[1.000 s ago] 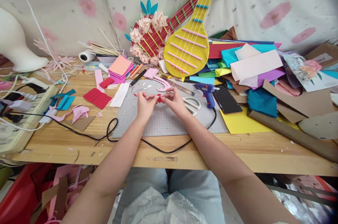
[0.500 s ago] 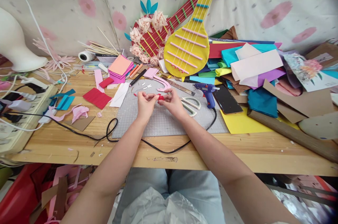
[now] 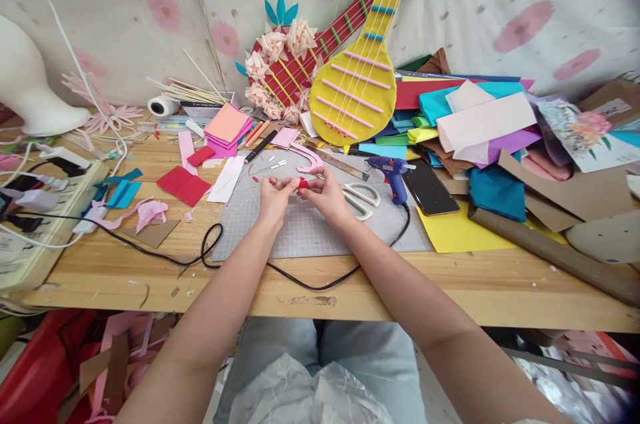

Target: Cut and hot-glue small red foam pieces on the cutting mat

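Note:
Between my two hands, above the grey cutting mat [image 3: 320, 241], is a small red piece of paper or felt [image 3: 303, 184]. My left hand [image 3: 276, 199] pinches it from the left, and my right hand [image 3: 325, 193] pinches it from the right; the fingertips partly hide its shape. Scissors with pale handles [image 3: 367, 195] lie just right of my right hand. Behind my hands rests a curved pink strip [image 3: 311, 156]. A blue glue gun [image 3: 393, 177] stands farther right on the mat, its cord looping in front.
A phone [image 3: 431, 187] lies on yellow paper at the right, before piled coloured sheets [image 3: 485, 117]. Yellow [image 3: 353, 101] and red paper instruments lean at the back. Red squares [image 3: 183, 185], a marker [image 3: 261, 146] and a power strip [image 3: 55, 211] are on the left.
My left hand has shifted very slightly, and the fingers of both hands have moved a little around the red piece. Everything else stays in place.

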